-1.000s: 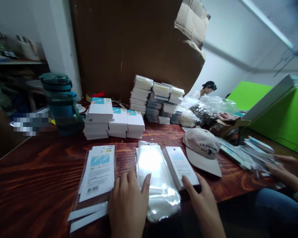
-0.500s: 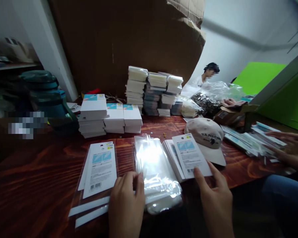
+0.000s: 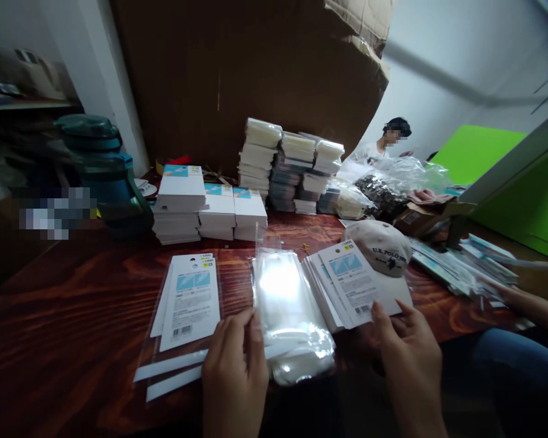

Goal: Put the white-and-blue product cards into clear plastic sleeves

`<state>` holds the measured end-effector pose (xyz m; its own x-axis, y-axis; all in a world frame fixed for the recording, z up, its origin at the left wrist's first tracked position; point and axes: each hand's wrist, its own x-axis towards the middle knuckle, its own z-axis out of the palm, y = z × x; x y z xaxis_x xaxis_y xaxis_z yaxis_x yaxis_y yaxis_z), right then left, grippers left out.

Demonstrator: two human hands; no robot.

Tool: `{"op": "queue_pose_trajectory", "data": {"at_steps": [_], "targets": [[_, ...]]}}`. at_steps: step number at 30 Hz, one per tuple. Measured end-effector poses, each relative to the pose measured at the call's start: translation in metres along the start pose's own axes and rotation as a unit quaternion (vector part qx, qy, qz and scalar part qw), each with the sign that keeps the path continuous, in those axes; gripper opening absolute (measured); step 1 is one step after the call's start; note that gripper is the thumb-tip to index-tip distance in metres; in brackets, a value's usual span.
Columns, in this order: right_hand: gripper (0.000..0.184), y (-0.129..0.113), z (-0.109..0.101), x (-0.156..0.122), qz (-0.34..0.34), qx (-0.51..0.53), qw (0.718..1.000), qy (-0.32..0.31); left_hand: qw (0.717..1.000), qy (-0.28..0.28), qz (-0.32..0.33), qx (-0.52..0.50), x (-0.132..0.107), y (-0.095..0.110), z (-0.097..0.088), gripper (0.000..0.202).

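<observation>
My left hand (image 3: 235, 371) pinches the near end of a clear plastic sleeve (image 3: 274, 277) and lifts it off the pile of clear sleeves (image 3: 292, 328) at the table's front. My right hand (image 3: 406, 359) grips a white printed card (image 3: 358, 280) by its near corner, raised over the stack of similar cards (image 3: 322, 292) beside the sleeves. To the left lies a small heap of bagged cards (image 3: 189, 301) with loose white strips (image 3: 173, 374) in front of it.
A beige cap (image 3: 381, 249) sits right of the cards. Stacks of white boxes (image 3: 210, 210) and taller packs (image 3: 292, 170) stand behind, with a teal jug (image 3: 105, 176) at left. Another person's arm (image 3: 530, 304) works at scattered packets (image 3: 461, 267) on the right. A person sits far back.
My right hand picked a card off the stack and lifted it toward the right. My left hand closed on a sleeve, whose far end now stands up.
</observation>
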<state>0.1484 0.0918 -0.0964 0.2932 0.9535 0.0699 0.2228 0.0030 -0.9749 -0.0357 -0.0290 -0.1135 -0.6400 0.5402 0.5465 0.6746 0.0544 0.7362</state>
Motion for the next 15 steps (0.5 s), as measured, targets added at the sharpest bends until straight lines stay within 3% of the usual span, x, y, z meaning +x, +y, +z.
{"op": "queue_pose_trajectory", "data": {"at_steps": [3, 6, 11, 13, 15], "targets": [[0.063, 0.007, 0.000, 0.006, -0.035, -0.106, 0.994, 0.021, 0.992, -0.024, -0.115, -0.053, -0.002, 0.005, -0.005, 0.017], [0.058, 0.009, 0.001, 0.009, -0.065, -0.188, 0.980, 0.018, 0.963, -0.047, -0.218, -0.148, -0.002, 0.010, -0.009, 0.023], [0.054, -0.013, -0.018, -0.013, -0.028, -0.056, 0.998, 0.012, 0.896, -0.040, -0.316, -0.311, 0.002, 0.021, -0.014, 0.029], [0.054, -0.025, -0.031, -0.027, 0.051, 0.007, 0.996, -0.078, 0.870, -0.027, -0.345, -0.351, 0.004, 0.026, -0.017, 0.030], [0.051, -0.033, -0.040, -0.038, 0.159, 0.050, 0.960, -0.226, 0.844, -0.022, -0.375, -0.382, 0.005, 0.033, -0.021, 0.033]]}}
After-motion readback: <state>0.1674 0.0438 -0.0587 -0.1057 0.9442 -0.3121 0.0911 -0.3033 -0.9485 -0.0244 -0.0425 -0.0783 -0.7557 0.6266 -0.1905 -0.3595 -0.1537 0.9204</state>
